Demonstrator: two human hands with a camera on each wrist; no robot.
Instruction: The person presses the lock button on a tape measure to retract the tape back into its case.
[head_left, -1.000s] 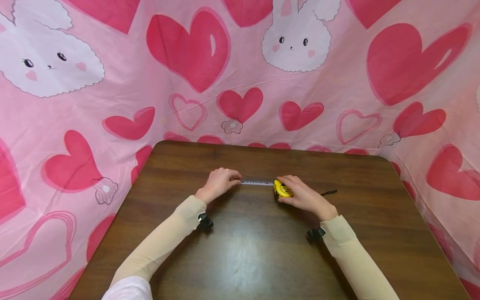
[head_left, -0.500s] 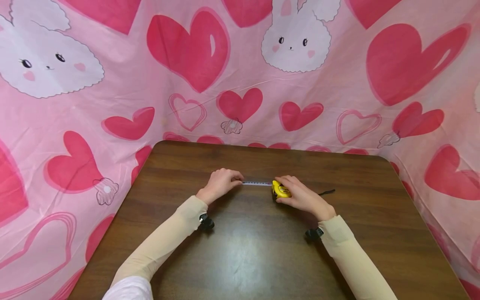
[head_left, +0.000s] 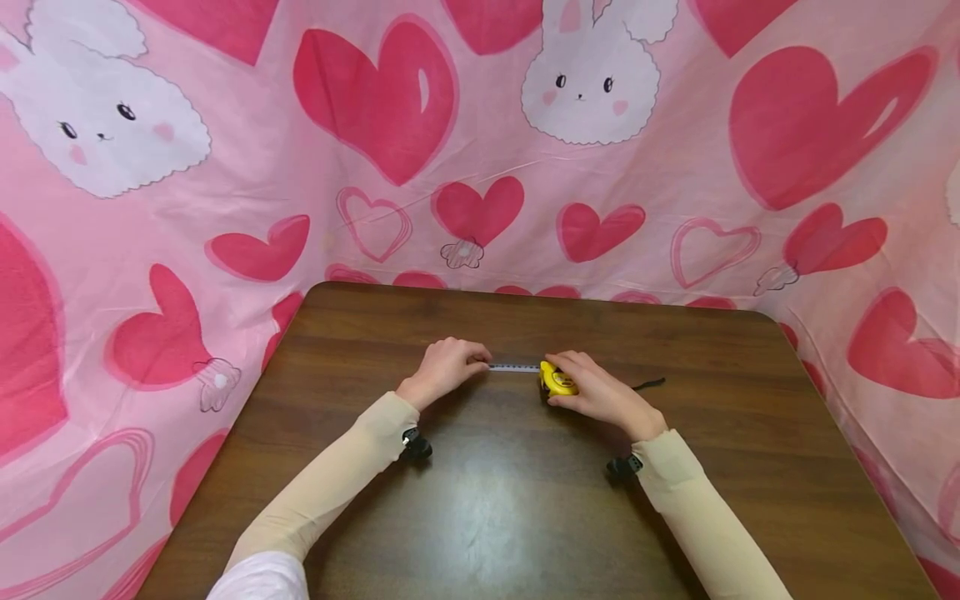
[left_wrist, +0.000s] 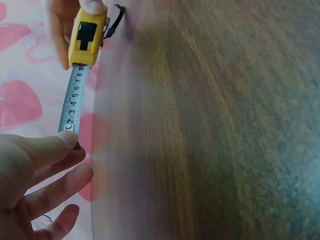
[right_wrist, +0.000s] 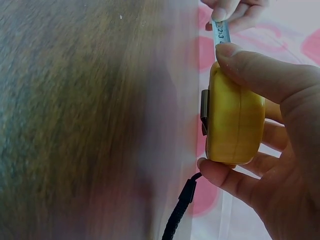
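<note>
A yellow tape measure (head_left: 558, 379) is gripped by my right hand (head_left: 600, 393), thumb and fingers around its case in the right wrist view. From its mouth runs a short stretch of silver blade (left_wrist: 73, 97), with figures up to about 9 showing in the left wrist view. My left hand (head_left: 447, 367) pinches the blade's free end between thumb and finger; its other fingers are spread below. The blade runs straight between the two hands. A black wrist strap (right_wrist: 176, 212) hangs from the case and trails off to the right in the head view.
Both hands are over the far half of a dark brown wooden table (head_left: 480, 500) with rounded corners. A pink cloth (head_left: 517, 150) with hearts and rabbits hangs behind and at the sides. Each wrist wears a small black camera (head_left: 416, 445).
The exposed blade has become shorter. My right hand has moved a little left with the tape measure, and my left hand slightly right, still pinching the end.
</note>
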